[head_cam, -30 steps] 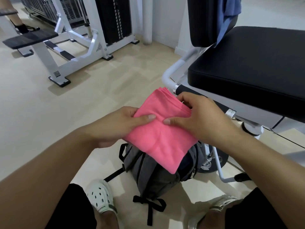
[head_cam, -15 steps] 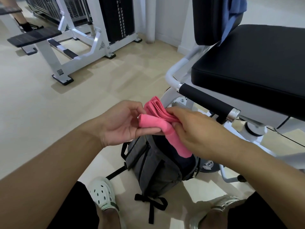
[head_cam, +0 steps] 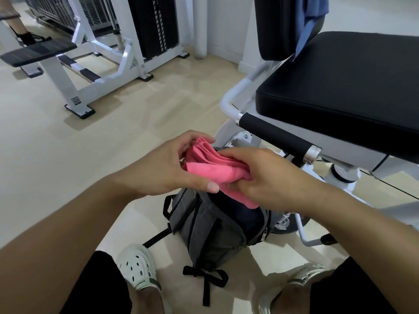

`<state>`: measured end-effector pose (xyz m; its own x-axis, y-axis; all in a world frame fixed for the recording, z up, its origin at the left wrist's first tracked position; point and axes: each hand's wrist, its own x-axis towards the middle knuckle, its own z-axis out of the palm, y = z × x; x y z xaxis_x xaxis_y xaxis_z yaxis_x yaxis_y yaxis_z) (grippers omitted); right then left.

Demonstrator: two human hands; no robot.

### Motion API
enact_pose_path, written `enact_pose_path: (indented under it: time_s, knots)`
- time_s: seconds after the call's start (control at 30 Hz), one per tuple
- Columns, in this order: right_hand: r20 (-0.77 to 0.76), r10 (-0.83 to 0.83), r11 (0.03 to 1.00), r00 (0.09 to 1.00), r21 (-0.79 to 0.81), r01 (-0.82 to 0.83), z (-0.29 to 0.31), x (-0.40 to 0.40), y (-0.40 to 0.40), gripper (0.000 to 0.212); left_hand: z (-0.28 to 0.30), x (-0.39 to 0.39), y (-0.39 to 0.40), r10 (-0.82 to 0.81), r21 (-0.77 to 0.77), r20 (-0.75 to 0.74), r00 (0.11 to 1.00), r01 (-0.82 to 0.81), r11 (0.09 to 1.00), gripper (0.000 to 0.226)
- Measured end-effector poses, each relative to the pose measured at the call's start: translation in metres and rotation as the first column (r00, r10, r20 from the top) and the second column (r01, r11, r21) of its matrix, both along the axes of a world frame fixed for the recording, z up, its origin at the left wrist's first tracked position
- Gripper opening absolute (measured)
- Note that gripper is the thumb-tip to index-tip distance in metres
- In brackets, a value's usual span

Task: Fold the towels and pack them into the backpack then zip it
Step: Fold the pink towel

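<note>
Both hands are gripping one pink towel (head_cam: pixel 213 168), soft cloth folded into a thick layered wad: left hand (head_cam: pixel 167 168) is curling round its near end, right hand (head_cam: pixel 260 177) is pinching the far side. Towel is sitting just above the grey fabric backpack (head_cam: pixel 210 234), which is standing on smooth beige floor (head_cam: pixel 68 155) beside a black padded seat (head_cam: pixel 340 87).

The towel (head_cam: pixel 210 168) hides the backpack (head_cam: pixel 210 232) opening; right hand (head_cam: pixel 260 177) fingers are tucked beneath it.
</note>
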<state>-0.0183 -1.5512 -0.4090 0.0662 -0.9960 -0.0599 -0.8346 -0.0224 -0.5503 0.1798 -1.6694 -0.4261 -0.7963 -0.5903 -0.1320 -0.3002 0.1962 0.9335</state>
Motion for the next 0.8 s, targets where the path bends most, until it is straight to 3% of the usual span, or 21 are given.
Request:
enact_pose_path:
  time_s: [0.13,0.3,0.43,0.53,0.63,0.8]
  knots:
    - [0.093,0.011,0.998,0.996,0.06,-0.016,0.001,-0.008,-0.002,0.043,0.0,0.001,-0.003,0.024,-0.119,-0.05,0.998,-0.03,0.992,0.06]
    - [0.194,0.014,0.992,0.981,0.122,-0.038,-0.001,-0.018,-0.006,0.043,-0.002,0.001,-0.003,0.095,-0.24,0.042,0.995,-0.082,0.967,0.023]
    - [0.287,0.004,0.993,0.958,0.109,-0.036,-0.005,-0.016,-0.009,0.038,-0.005,-0.008,0.011,0.187,-0.237,0.048,0.981,-0.171,0.956,0.044]
    - [0.33,0.034,0.989,0.943,0.125,-0.079,-0.003,-0.016,-0.009,0.051,-0.003,-0.011,0.008,0.262,-0.228,-0.034,0.964,-0.263,0.938,0.043]
    - [0.297,0.072,0.977,0.952,0.169,-0.127,-0.001,-0.02,-0.008,0.071,0.0,-0.008,0.003,0.251,-0.204,-0.051,0.967,-0.256,0.945,0.044]
    - [0.253,0.104,0.966,0.962,0.207,-0.158,0.006,-0.023,-0.008,0.067,-0.006,-0.013,0.007,0.291,-0.216,-0.102,0.951,-0.306,0.927,0.044]
